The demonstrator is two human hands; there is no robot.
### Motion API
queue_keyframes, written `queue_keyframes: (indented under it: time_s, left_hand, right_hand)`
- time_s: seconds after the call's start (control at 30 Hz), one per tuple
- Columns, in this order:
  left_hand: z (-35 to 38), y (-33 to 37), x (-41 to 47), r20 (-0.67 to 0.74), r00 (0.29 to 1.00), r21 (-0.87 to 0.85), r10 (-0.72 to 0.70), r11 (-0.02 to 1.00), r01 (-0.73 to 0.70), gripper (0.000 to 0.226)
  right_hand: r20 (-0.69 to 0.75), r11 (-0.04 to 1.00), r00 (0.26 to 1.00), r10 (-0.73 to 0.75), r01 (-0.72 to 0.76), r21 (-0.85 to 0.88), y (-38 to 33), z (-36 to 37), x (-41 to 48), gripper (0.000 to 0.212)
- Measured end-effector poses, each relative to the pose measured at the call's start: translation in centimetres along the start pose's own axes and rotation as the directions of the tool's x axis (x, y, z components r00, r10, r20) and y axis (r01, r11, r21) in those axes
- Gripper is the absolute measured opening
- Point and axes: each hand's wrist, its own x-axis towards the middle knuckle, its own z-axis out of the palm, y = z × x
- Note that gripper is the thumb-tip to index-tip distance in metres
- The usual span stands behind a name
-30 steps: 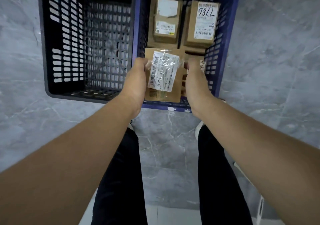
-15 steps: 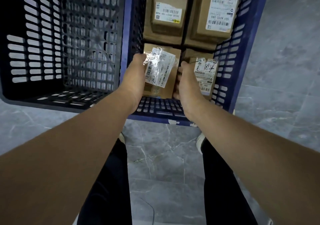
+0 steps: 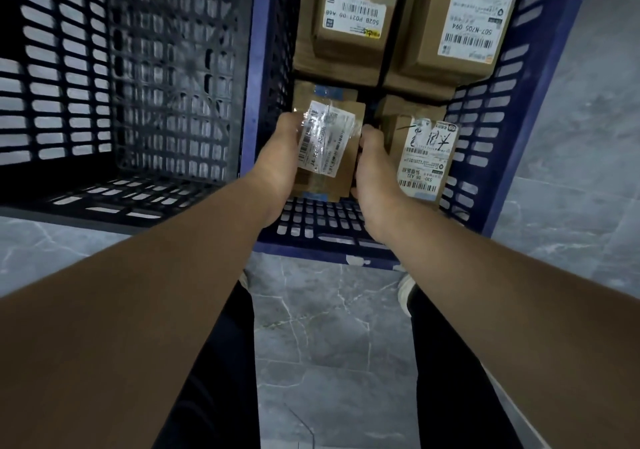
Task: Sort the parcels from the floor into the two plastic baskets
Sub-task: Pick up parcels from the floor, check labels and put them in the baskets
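A small cardboard parcel point(image 3: 341, 168) with a crinkled taped label is low inside the blue basket point(image 3: 526, 109), near its front left corner. My left hand point(image 3: 277, 168) grips its left side and my right hand point(image 3: 375, 171) grips its right side. Beside it on the right lies a parcel with a handwritten label point(image 3: 427, 157). Two larger parcels fill the back of the basket, one on the left point(image 3: 353, 22) and one on the right marked 7786 point(image 3: 464, 29). The black basket point(image 3: 83, 109) stands directly left of the blue one, and I see no parcel in it.
Grey marble-patterned floor tiles point(image 3: 329, 327) lie around and below the baskets. My legs in dark trousers point(image 3: 218, 379) and the toes of light shoes point(image 3: 407, 289) stand just in front of the blue basket.
Both hands have lowered the parcel from above the blue basket's front rim down into its front left corner. The camera has moved closer to the baskets.
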Motion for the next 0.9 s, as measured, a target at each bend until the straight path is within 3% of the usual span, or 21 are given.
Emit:
queue_keyframes:
  time_s: [0.1,0.27,0.63,0.73,0.9]
  left_hand:
    - [0.0,0.4,-0.5,0.032,0.999,0.027,0.008,1.000,-0.009,0.048]
    - [0.5,2.1,-2.8,0.055,0.998,0.053,0.034,0.998,-0.037,0.048]
    - [0.2,7.8,-15.9,0.097,0.971,0.154,0.218,0.961,-0.231,0.032]
    - [-0.4,9.7,-20.3,0.090,0.960,0.186,0.265,0.943,-0.278,0.030]
    - [-2.1,13.5,-27.7,0.081,0.939,0.084,0.335,0.936,-0.341,0.035]
  right_hand:
    - [0.006,1.000,1.000,0.014,-0.014,0.006,-0.5,-0.4,-0.4,0.056]
    - [-0.031,0.999,0.999,-0.011,0.012,0.043,-1.6,-0.3,-1.8,0.084]
    - [-0.046,0.974,0.991,-0.125,0.131,0.186,-8.8,-2.5,-13.4,0.047]
    - [-0.030,0.963,0.981,-0.190,0.192,0.187,-11.2,-2.9,-17.3,0.064]
    - [-0.024,0.941,0.955,-0.297,0.296,0.164,-16.0,-3.1,-25.6,0.071]
